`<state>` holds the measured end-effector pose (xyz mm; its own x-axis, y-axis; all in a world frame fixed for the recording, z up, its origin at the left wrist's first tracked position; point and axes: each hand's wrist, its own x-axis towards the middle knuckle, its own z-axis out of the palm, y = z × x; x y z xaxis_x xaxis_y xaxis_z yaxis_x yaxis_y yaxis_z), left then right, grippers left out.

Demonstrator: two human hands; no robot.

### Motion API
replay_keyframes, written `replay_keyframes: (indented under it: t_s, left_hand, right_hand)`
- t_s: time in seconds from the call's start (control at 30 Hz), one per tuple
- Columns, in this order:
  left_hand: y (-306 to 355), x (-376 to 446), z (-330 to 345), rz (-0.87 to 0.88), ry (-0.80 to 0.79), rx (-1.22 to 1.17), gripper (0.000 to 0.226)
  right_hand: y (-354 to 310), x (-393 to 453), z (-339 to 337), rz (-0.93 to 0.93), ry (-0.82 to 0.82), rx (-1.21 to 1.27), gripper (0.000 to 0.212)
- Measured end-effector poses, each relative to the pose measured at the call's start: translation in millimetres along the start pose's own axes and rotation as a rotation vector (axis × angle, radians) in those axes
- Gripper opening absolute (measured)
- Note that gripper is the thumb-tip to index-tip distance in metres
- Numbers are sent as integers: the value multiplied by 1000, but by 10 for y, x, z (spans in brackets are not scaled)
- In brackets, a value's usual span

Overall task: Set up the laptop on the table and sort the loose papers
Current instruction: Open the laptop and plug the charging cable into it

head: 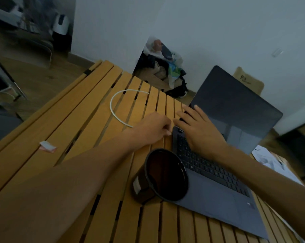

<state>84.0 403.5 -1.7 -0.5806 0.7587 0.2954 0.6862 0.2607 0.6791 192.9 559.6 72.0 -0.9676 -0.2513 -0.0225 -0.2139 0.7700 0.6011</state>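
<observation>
Laptop [216, 174]: lay open on the right part of the slatted wooden table [88, 116], lid tilted back, keyboard facing the wearer.
Handling: judged rigid and moderately heavy, with a hinge and screen likely fragile; best taken by the base edges, not by the lid.
Left hand [153, 128]: fingers curled, pinching what looked like the end of the white cable [113, 109] right at the laptop's left rear corner; plug itself too small to make out.
Right hand [199, 128]: lay flat with fingers spread across the keyboard's far left corner, steadying, gripping nothing.
Loose papers [271, 160]: lay at the table's right edge, just beyond the laptop, partly hidden by the right forearm.
Dark cup [164, 176]: stood touching or overlapping the laptop's left edge; likely to be knocked if the laptop slid.
Paper scrap [47, 146]: lay well apart on the left slats.
Surface: gaps between slats, able to snag a cable or thin sheets.
Room: dim, white wall, wooden floor, bags heaped against the wall.
</observation>
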Motion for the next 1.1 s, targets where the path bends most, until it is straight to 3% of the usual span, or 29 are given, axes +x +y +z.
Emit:
replay_keyframes:
  t_s: [0.2, 0.67, 1.1]
  left_hand:
    - [-17, 16, 13, -21, 5, -35, 6]
    - [-22, 18, 12, -8, 4, -30, 10]
    - [-2, 8, -6, 16, -28, -14, 9]
  right_hand:
    - [130, 185, 25, -78, -60, -188, 64]
    - [201, 255, 74, -108, 47, -115, 27]
    - [248, 261, 74, -113, 43, -116, 23]
